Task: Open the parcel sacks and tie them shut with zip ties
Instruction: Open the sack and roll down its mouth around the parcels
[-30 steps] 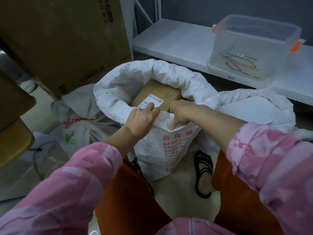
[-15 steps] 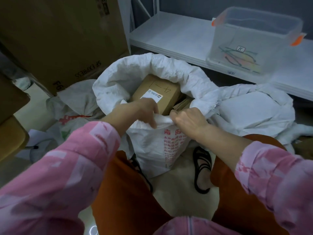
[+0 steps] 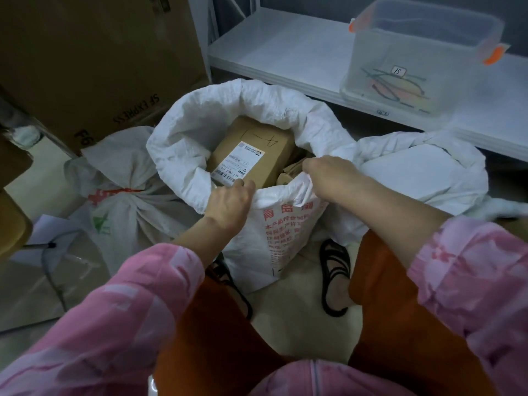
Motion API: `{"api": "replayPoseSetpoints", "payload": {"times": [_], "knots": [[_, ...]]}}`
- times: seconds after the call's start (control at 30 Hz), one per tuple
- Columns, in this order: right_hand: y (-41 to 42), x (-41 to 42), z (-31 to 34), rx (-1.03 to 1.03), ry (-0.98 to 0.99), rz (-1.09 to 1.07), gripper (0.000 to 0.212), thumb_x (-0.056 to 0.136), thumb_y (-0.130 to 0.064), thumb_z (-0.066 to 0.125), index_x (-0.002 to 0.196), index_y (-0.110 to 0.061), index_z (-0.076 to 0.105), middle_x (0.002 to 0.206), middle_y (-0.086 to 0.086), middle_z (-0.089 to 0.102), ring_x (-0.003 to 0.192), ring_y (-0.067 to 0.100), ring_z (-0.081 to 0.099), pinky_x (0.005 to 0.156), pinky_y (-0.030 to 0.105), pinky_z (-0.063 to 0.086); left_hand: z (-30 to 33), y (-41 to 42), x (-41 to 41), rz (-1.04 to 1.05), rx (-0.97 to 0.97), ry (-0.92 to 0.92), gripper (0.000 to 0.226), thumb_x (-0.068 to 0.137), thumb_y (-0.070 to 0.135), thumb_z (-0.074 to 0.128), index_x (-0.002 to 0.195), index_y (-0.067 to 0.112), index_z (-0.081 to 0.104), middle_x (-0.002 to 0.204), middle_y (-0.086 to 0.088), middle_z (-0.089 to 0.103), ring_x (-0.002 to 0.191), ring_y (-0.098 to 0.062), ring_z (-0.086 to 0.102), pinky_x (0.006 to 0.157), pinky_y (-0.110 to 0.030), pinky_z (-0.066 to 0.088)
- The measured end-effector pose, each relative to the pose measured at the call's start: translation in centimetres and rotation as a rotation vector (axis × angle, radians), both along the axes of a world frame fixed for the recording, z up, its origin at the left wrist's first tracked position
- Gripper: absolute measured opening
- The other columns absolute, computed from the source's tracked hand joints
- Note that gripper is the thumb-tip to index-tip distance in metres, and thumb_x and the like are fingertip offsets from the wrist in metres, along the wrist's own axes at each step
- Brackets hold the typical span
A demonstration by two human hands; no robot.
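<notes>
A white woven parcel sack (image 3: 285, 241) with red print stands open on the floor between my knees, its rim rolled outward. Inside lies a brown cardboard parcel (image 3: 257, 150) with a white label. My left hand (image 3: 228, 201) grips the near rim on the left. My right hand (image 3: 328, 178) grips the near rim further right, fingers curled over the edge. Coloured zip ties (image 3: 397, 91) lie in a clear plastic bin (image 3: 423, 47) on the shelf at the back right.
A tied white sack (image 3: 123, 201) sits at the left, another white sack (image 3: 423, 170) at the right. A large SF Express carton (image 3: 94, 58) stands at the back left. A white shelf (image 3: 285, 52) runs behind. A cable (image 3: 48, 264) crosses the floor at left.
My hands have drawn apart along the near rim, the right one moving right. The sack mouth is wider and more of the parcel's label shows.
</notes>
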State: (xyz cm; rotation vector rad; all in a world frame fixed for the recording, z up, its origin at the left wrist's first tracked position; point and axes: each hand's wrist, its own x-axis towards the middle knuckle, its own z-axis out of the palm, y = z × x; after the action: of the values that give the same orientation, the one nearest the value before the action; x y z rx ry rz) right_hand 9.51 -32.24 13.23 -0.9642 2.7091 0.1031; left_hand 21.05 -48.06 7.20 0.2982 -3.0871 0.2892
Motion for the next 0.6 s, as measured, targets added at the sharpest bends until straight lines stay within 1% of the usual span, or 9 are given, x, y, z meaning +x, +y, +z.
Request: {"api": "replayPoseSetpoints", "payload": {"times": [0.1, 0.2, 0.27, 0.33, 0.4, 0.47, 0.5, 0.53, 0.6], "knots": [[-0.1, 0.7, -0.1, 0.255, 0.332, 0.311, 0.015, 0.090, -0.013, 0.058, 0.105, -0.014, 0.060, 0.106, 0.003, 0.061, 0.100, 0.020, 0.056, 0.072, 0.029, 0.038, -0.2, 0.0, 0.2, -0.017, -0.027, 0.035, 0.034, 0.054, -0.007, 0.077, 0.077, 0.009, 0.057, 0.060, -0.006, 0.056, 0.037, -0.024, 0.052, 0.039, -0.021, 0.027], [0.4, 0.7, -1.0, 0.317, 0.462, 0.506, 0.013, 0.093, -0.010, 0.052, 0.099, -0.015, 0.063, 0.100, 0.000, 0.064, 0.095, 0.018, 0.058, 0.067, 0.028, 0.039, -0.8, -0.3, 0.8, -0.028, -0.012, 0.068, 0.037, 0.050, -0.009, 0.077, 0.075, 0.008, 0.056, 0.058, -0.007, 0.054, 0.034, -0.024, 0.048, 0.038, -0.020, 0.026], [1.4, 0.0, -1.6, 0.269, 0.459, 0.499, 0.017, 0.094, -0.009, 0.048, 0.099, -0.013, 0.063, 0.097, 0.001, 0.066, 0.091, 0.020, 0.062, 0.064, 0.029, 0.040, -1.0, -0.3, 1.5, -0.021, 0.007, 0.120, 0.036, 0.050, -0.011, 0.076, 0.074, 0.006, 0.056, 0.057, -0.008, 0.054, 0.033, -0.026, 0.048, 0.038, -0.020, 0.024], [2.4, -0.5, -2.3, 0.183, 0.410, 0.391, 0.017, 0.095, -0.010, 0.046, 0.104, -0.010, 0.061, 0.100, 0.004, 0.066, 0.091, 0.023, 0.063, 0.064, 0.032, 0.038, -0.9, 0.2, 2.1, -0.015, 0.009, 0.177, 0.036, 0.048, -0.012, 0.075, 0.074, 0.004, 0.056, 0.058, -0.009, 0.054, 0.033, -0.026, 0.047, 0.038, -0.019, 0.023], [3.0, -0.5, -3.2, 0.043, 0.365, 0.245, 0.016, 0.096, -0.015, 0.046, 0.105, -0.010, 0.058, 0.097, 0.006, 0.065, 0.083, 0.021, 0.060, 0.066, 0.033, 0.037, -0.8, 1.3, 2.3, 0.038, 0.076, 0.104, 0.033, 0.062, -0.009, 0.072, 0.088, 0.004, 0.055, 0.076, -0.012, 0.059, 0.049, -0.029, 0.057, 0.042, -0.026, 0.030], [3.6, -0.2, -4.3, -0.110, 0.335, 0.115, 0.017, 0.097, -0.020, 0.044, 0.102, -0.011, 0.057, 0.091, 0.008, 0.064, 0.075, 0.021, 0.055, 0.066, 0.033, 0.039, -0.1, 2.6, 1.7, 0.187, 0.241, -0.146, 0.035, 0.081, 0.005, 0.064, 0.112, 0.005, 0.047, 0.110, -0.012, 0.055, 0.086, -0.029, 0.061, 0.063, -0.032, 0.043], [4.0, -0.1, -4.9, -0.167, 0.329, 0.074, 0.017, 0.096, -0.019, 0.044, 0.100, -0.010, 0.057, 0.089, 0.009, 0.065, 0.076, 0.023, 0.057, 0.065, 0.034, 0.039, 0.6, 3.1, 1.4, 0.234, 0.331, -0.305, 0.042, 0.084, 0.015, 0.066, 0.119, 0.006, 0.044, 0.118, -0.010, 0.050, 0.098, -0.028, 0.057, 0.074, -0.031, 0.045], [4.2, -0.1, -5.6, -0.215, 0.332, 0.049, 0.017, 0.095, -0.018, 0.044, 0.098, -0.009, 0.059, 0.087, 0.011, 0.065, 0.077, 0.026, 0.059, 0.064, 0.035, 0.039, 1.2, 3.3, 0.9, 0.244, 0.387, -0.393, 0.049, 0.082, 0.026, 0.069, 0.120, 0.006, 0.046, 0.119, -0.008, 0.050, 0.100, -0.025, 0.054, 0.079, -0.030, 0.045], [4.7, -0.2, -6.8, -0.342, 0.353, 0.025, 0.013, 0.089, -0.012, 0.052, 0.089, -0.004, 0.062, 0.077, 0.016, 0.065, 0.070, 0.033, 0.061, 0.058, 0.034, 0.038, 3.5, 3.7, -0.4, 0.214, 0.438, -0.371, 0.050, 0.080, 0.039, 0.070, 0.115, 0.006, 0.055, 0.113, -0.007, 0.058, 0.094, -0.020, 0.055, 0.076, -0.028, 0.046]]}}
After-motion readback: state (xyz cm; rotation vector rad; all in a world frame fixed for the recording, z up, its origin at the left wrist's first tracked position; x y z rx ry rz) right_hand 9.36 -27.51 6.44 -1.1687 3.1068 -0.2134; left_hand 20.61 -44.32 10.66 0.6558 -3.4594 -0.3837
